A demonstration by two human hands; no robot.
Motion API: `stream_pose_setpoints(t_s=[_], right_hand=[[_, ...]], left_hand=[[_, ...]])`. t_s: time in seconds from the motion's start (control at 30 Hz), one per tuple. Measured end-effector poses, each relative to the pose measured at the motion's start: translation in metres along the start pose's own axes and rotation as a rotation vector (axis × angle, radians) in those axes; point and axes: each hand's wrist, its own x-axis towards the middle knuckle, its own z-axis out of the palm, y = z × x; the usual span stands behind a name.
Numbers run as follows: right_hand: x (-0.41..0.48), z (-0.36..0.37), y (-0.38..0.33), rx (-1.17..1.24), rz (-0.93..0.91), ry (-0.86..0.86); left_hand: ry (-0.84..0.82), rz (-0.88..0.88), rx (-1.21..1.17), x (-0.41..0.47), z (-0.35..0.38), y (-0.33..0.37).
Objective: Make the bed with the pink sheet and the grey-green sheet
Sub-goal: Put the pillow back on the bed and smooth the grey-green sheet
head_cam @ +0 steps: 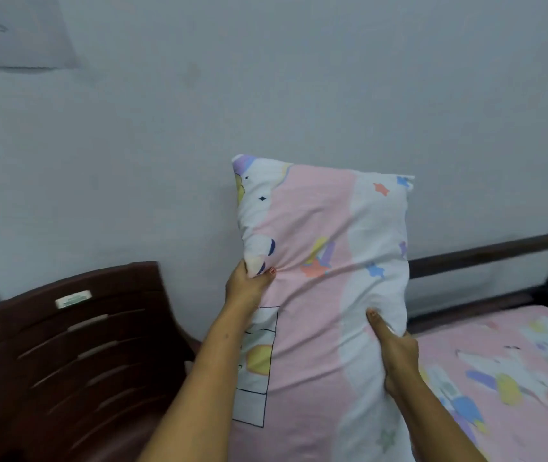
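Two grips, left grip [249,290] and right grip [399,360], clutch an upright pink cartoon-print pillow [326,225] between them; beyond the right grip the pink printed sheet [519,331] already covers the bed [499,249], no grey-green sheet shows, so perhaps half remains.

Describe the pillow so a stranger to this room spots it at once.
Start at the grey wall. Before it, between the dark brown chair and the pink sheet, is the pillow, gripped by the left hand and right hand. Unlike the flat sheet, it stands upright.
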Motion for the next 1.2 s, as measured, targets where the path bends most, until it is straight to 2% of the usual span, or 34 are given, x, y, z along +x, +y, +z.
stream_pose_setpoints(t_s=[0.17, 0.3, 0.33, 0.4, 0.5, 0.57, 0.6, 0.63, 0.67, 0.7, 0.77, 0.8, 0.87, 0.93, 1.03, 1.13, 1.2], right_hand=[[0.013, -0.129, 0.008, -0.048, 0.05, 0.174], [0.02, -0.203, 0.003, -0.428, 0.113, 0.287], [0.021, -0.217, -0.007, -0.542, 0.061, 0.347], [0.019, -0.23, -0.034, -0.761, -0.246, 0.423], [0.026, -0.232, -0.077, -1.072, -0.931, 0.489], [0.034, -0.226, -0.102, -1.292, -1.216, 0.438], [0.038, -0.225, -0.115, -1.435, -1.276, 0.403], [0.046, -0.227, -0.125, -1.587, -1.263, 0.34], [0.053, -0.229, -0.136, -1.736, -1.163, 0.249], [0.063, -0.233, -0.143, -1.856, -0.979, 0.124], [0.083, -0.241, -0.152, -1.984, -0.697, -0.053], [0.094, -0.245, -0.154, -1.992, -0.66, -0.094], [0.119, -0.252, -0.148, -1.947, -0.653, -0.121], [0.144, -0.256, -0.138, -1.902, -0.65, -0.111], [0.182, -0.262, -0.13, -1.837, -0.607, -0.061], [0.213, -0.276, -0.126, -1.694, -0.53, -0.018], [0.229, -0.286, -0.127, -1.629, -0.498, 0.012]], left_hand=[[-0.029, 0.119, 0.073, -0.055, 0.134, 0.013], [-0.126, 0.137, 0.023, -0.093, 0.217, 0.03], [-0.176, 0.15, 0.021, -0.103, 0.237, 0.033], [-0.281, 0.176, 0.063, -0.12, 0.269, 0.033], [-0.4, 0.249, 0.168, -0.14, 0.314, 0.029], [-0.463, 0.297, 0.23, -0.145, 0.335, 0.028], [-0.503, 0.32, 0.26, -0.146, 0.344, 0.027], [-0.536, 0.343, 0.283, -0.146, 0.352, 0.027], [-0.565, 0.365, 0.3, -0.143, 0.36, 0.025], [-0.594, 0.376, 0.312, -0.138, 0.367, 0.023], [-0.64, 0.369, 0.327, -0.129, 0.378, 0.018], [-0.666, 0.361, 0.336, -0.122, 0.384, 0.014], [-0.735, 0.377, 0.355, -0.104, 0.397, 0.003], [-0.805, 0.385, 0.277, -0.082, 0.404, -0.008], [-0.781, 0.296, 0.227, -0.029, 0.406, -0.035], [-0.905, 0.206, 0.624, 0.03, 0.392, -0.082], [-0.918, 0.248, 0.894, 0.059, 0.387, -0.118]])
